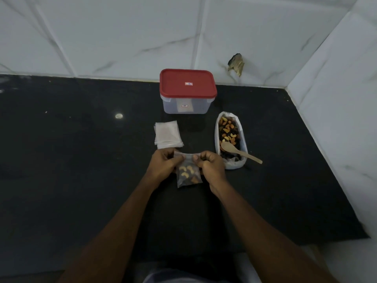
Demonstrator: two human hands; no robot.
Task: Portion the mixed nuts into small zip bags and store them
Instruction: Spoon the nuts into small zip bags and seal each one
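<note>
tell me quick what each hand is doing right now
Left hand: pinching the top edge of the filled zip bag.
Right hand: pinching the same bag's top edge from the other side.

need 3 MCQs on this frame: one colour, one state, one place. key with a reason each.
1. The lid of the storage box is: A blue; B red; C green.
2. The small zip bag, pinched at its top by the left hand and right hand, is: A empty; B partly filled with nuts; C inside the box.
3. The wooden spoon lies: A on the lid; B in the left hand; C in the white container of mixed nuts.

Key:
1 B, the lid is plainly red.
2 B, cashews and dark pieces show through the clear plastic.
3 C, its bowl rests on the nuts and its handle sticks out over the rim.
</note>
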